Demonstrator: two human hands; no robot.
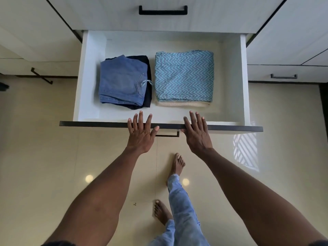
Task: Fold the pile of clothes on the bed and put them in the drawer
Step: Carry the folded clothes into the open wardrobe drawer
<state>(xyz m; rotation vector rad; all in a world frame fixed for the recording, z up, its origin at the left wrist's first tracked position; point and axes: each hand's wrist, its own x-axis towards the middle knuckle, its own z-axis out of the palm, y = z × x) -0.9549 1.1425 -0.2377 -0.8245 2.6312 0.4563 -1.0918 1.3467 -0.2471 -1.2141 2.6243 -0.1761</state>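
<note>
Open white drawer (92, 71), folded blue jeans (122, 80) left, zigzag cloth (183, 77) right, left hand (141, 134) and right hand (197, 134) flat on near edge, fingers straight, holding nothing, maybe pushing

The scene was evenly and softly lit, fairly bright, with no deep shadows. Two round ceiling-light reflections (89, 178) glared on the glossy floor tiles (35, 157), and a striped patch of window light (245, 150) shone on the floor at the right. The open drawer (92, 77) held a faint shadow along its inner left wall. Focus stayed sharp at the centre, though the wide lens bent the cabinet edges (58, 16) outward near the corners.
</note>
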